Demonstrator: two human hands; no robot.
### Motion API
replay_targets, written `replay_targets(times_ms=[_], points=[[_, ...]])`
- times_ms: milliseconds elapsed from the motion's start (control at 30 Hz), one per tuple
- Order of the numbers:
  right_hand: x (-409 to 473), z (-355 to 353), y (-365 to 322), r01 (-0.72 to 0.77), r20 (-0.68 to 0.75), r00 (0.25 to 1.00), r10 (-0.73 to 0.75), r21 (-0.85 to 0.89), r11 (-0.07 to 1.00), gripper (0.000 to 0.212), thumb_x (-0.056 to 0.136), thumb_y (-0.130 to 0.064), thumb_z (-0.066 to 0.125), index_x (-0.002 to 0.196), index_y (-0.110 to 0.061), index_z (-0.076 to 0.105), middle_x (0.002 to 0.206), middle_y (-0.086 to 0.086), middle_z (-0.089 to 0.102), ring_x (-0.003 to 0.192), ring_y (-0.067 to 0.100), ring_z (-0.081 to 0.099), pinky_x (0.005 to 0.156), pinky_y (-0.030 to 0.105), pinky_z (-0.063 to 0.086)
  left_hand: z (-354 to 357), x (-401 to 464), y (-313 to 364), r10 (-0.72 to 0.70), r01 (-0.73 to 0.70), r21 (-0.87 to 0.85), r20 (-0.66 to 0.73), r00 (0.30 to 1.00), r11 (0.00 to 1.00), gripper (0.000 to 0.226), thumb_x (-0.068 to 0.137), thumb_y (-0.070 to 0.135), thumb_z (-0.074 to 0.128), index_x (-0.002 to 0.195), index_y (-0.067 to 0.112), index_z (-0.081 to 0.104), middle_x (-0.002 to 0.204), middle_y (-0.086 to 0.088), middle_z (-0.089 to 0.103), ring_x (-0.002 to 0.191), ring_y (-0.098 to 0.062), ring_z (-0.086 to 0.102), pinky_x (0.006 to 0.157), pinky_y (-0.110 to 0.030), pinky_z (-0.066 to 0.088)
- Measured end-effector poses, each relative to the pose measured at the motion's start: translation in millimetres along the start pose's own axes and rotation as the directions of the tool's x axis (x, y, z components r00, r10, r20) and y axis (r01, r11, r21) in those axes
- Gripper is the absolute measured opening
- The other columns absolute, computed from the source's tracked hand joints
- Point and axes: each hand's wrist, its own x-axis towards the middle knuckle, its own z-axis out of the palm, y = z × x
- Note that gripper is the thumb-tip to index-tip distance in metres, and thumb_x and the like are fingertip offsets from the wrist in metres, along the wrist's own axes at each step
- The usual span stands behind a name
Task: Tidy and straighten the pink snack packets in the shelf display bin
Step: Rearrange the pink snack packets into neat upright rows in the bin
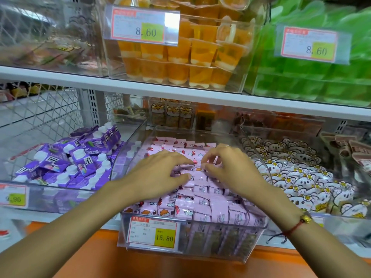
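Note:
Several pink snack packets [200,199] fill a clear plastic display bin [249,243] on the lower shelf, some face up, some showing their backs. My left hand [160,173] lies over the middle of the pile, fingers spread and bent, fingertips touching the packets. My right hand [226,167] is beside it, its thumb and fingers curled and pinching a packet near the centre. A red cord bracelet sits on the right wrist. A yellow price tag [153,232] reading 15.80 is fixed to the bin's front.
A bin of purple drink cartons [80,157] stands to the left. To the right is a bin of white flower-print sweets [301,177]. Orange jelly cups [190,55] and green packs [321,77] sit on the shelf above. An orange ledge [140,263] runs below.

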Motion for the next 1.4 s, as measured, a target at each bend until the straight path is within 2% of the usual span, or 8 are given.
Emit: replay_targets(times_ms=[133, 467, 767, 867, 1100, 1200, 1300, 1400], points=[[-2, 9, -2, 0.026, 0.197, 0.98, -0.019, -0.033, 0.999, 0.028, 0.09, -0.041, 0.059, 0.111, -0.025, 0.069, 0.104, -0.002, 0.06, 0.09, 0.015, 0.053, 0.069, 0.024, 0.034, 5, 0, 2, 0.015, -0.02, 0.061, 0.089, 0.996, 0.998, 0.044, 0.095, 0.051, 0.04, 0.137, 0.039, 0.045, 0.14, 0.019, 0.047, 0.125, -0.008, 0.042, 0.098, -0.031, 0.039], [-9, 5, -7, 0.178, 0.079, 0.981, -0.177, -0.012, 0.984, 0.011, 0.093, -0.031, 0.056, 0.087, -0.022, 0.058, 0.085, -0.004, 0.065, 0.082, 0.019, 0.057, 0.067, 0.035, 0.045, 6, 3, 1, -0.008, -0.025, 0.155, 0.206, 0.979, 0.988, 0.048, 0.096, 0.053, 0.032, 0.137, 0.032, 0.044, 0.141, 0.015, 0.043, 0.123, -0.011, 0.041, 0.099, -0.036, 0.038], [-5, -19, -15, 0.132, -0.453, 0.884, 0.111, 0.471, 0.872, 0.01, 0.097, -0.019, 0.049, 0.089, -0.019, 0.055, 0.081, -0.008, 0.059, 0.07, 0.006, 0.055, 0.063, 0.033, 0.052, 6, 2, 0, 0.01, -0.04, 0.15, 0.194, 0.981, 0.988, 0.048, 0.096, 0.052, 0.033, 0.138, 0.031, 0.043, 0.129, 0.01, 0.051, 0.117, -0.012, 0.046, 0.092, -0.034, 0.041], [-5, -23, -14, 0.028, -0.423, 0.808, 0.409, 0.722, 0.691, 0.013, 0.098, -0.02, 0.047, 0.086, -0.022, 0.052, 0.081, 0.002, 0.061, 0.07, 0.016, 0.057, 0.051, 0.035, 0.048, 2, 0, 6, -0.016, 0.007, -0.119, -0.08, 0.997, 0.993, 0.037, 0.098, 0.047, 0.035, 0.128, 0.037, 0.053, 0.077, 0.017, 0.059, 0.072, 0.003, 0.056, 0.054, -0.017, 0.036], [-3, -21, -15, -0.176, 0.001, 0.8, 0.599, 0.956, 0.233, 0.012, 0.098, -0.011, 0.046, 0.102, -0.003, 0.055, 0.1, 0.019, 0.063, 0.07, 0.014, 0.061, 0.053, 0.011, 0.05, -11, 1, 25, -0.096, -0.017, -0.549, -0.177, 0.979, 0.836, 0.044, 0.082, 0.053, 0.06, 0.123, 0.04, 0.055, 0.112, 0.024, 0.059, 0.099, 0.006, 0.057, 0.076, -0.021, 0.052], [-1, -23, -14, -0.213, 0.028, 0.84, 0.543, 0.936, 0.281, 0.017, 0.098, -0.019, 0.048, 0.104, -0.007, 0.057, 0.097, 0.011, 0.065, 0.07, 0.008, 0.064, 0.056, 0.01, 0.05, -14, 3, 21, -0.166, 0.021, -0.736, -0.125, 0.978, 0.677, 0.023, 0.086, 0.029, 0.066, 0.109, 0.033, 0.066, 0.103, 0.014, 0.068, 0.087, 0.002, 0.064, 0.07, -0.016, 0.054], [0, -25, -11, -0.211, -0.076, 0.855, 0.512, 0.852, 0.478, 0.02, 0.094, -0.033, 0.052, 0.111, -0.022, 0.056, 0.102, -0.001, 0.062, 0.08, 0.007, 0.057, 0.061, 0.016, 0.043, -23, 5, 20, -0.345, 0.219, -0.939, 0.119, 0.931, 0.267, 0.017, 0.091, 0.034, 0.058, 0.098, 0.025, 0.07, 0.102, -0.003, 0.071, 0.082, -0.009, 0.071, 0.063, -0.017, 0.055], [-3, -29, -12, 0.01, -0.321, 0.908, 0.269, 0.659, 0.752, 0.031, 0.087, -0.022, 0.061, 0.117, -0.027, 0.053, 0.116, -0.003, 0.056, 0.108, 0.012, 0.052, 0.087, 0.031, 0.046, -23, 6, 22, -0.409, 0.245, -0.927, 0.114, 0.905, 0.283, 0.026, 0.093, 0.04, 0.054, 0.089, 0.018, 0.068, 0.074, 0.001, 0.069, 0.068, -0.007, 0.071, 0.056, -0.019, 0.056]])
